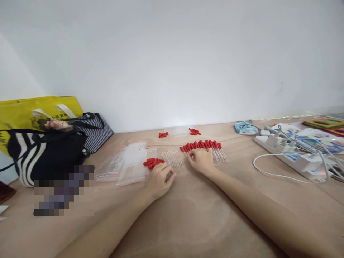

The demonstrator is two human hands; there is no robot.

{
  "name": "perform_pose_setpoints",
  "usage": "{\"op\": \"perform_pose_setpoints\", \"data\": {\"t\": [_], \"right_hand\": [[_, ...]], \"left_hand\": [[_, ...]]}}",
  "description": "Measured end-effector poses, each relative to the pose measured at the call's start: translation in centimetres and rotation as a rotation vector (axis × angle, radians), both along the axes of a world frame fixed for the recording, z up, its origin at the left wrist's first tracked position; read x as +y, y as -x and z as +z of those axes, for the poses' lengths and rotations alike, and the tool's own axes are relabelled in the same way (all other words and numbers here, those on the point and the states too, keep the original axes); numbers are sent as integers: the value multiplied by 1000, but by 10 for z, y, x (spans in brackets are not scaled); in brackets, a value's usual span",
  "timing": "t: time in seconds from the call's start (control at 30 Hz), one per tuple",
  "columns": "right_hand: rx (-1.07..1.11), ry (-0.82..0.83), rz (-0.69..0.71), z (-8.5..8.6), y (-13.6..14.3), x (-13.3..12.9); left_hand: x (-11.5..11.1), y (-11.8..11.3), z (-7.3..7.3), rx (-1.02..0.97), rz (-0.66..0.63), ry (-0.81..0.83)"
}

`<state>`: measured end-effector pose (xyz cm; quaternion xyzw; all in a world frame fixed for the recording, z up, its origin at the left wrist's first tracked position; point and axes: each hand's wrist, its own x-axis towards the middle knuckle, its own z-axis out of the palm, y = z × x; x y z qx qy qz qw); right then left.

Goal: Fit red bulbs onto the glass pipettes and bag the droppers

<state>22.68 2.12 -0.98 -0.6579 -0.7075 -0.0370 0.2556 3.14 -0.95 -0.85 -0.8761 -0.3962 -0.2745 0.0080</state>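
My right hand (pixel 201 160) rests at the left end of a row of droppers (pixel 200 144) with red rubber bulbs and thin clear tubes. Its fingers are closed on the tube of the leftmost dropper. My left hand (pixel 160 180) lies beside a small heap of loose red bulbs (pixel 152 163). The fingers there are curled, with thumb and fingertips close together; I cannot make out anything between them. Between the two hands lie several bare thin tubes (pixel 173 158), side by side.
Clear zip bags (pixel 131 163) lie left of the bulbs. Farther back are more red bulbs (pixel 163 135) and tubes (pixel 181 131). Bags (pixel 48 154) stand at left. A power strip (pixel 292 159) with cables, a blue mask (pixel 245 128) and booklets (pixel 319 139) lie at right.
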Motion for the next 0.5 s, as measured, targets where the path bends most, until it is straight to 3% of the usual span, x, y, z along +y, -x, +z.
{"op": "perform_pose_setpoints", "data": {"t": [0.1, 0.2, 0.33, 0.5], "right_hand": [[-15, 102, 11, 0, 20, 1], [-32, 162, -4, 0, 32, 4], [-34, 230, -50, 3, 40, 10], [-40, 285, -78, 6, 44, 14]], "left_hand": [[17, 20, 11, -36, 207, -13], [40, 48, 20, -20, 438, 138], [61, 75, 20, 19, 485, 239], [64, 77, 18, 40, 469, 301]]}}
